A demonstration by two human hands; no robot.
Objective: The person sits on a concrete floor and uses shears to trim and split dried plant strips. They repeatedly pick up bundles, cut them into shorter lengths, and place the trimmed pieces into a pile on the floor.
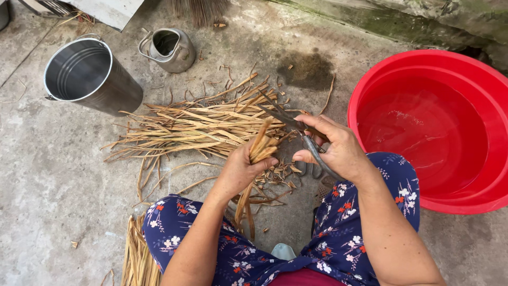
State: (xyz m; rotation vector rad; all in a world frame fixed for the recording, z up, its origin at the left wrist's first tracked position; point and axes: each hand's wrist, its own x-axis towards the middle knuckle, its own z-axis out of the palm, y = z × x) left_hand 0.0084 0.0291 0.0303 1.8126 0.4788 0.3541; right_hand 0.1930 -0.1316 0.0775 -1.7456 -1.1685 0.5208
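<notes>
Dry tan strips of split bamboo (pixel 262 148) stood clenched in the left hand (pixel 238 172) just below the long uncut heap (pixel 196 124), the right hand (pixel 338 151) closed on dark metal scissors (pixel 296 130), few trimmed scraps (pixel 278 175) beneath.

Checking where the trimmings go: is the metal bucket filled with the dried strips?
No, the metal bucket stands empty, while the dried strips lie piled on the concrete floor beside it.

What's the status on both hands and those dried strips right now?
Left hand grips a bundle of dried strips. Right hand holds scissors, blades open beside the bundle. Strip pile on ground beyond; nothing blocking.
</notes>
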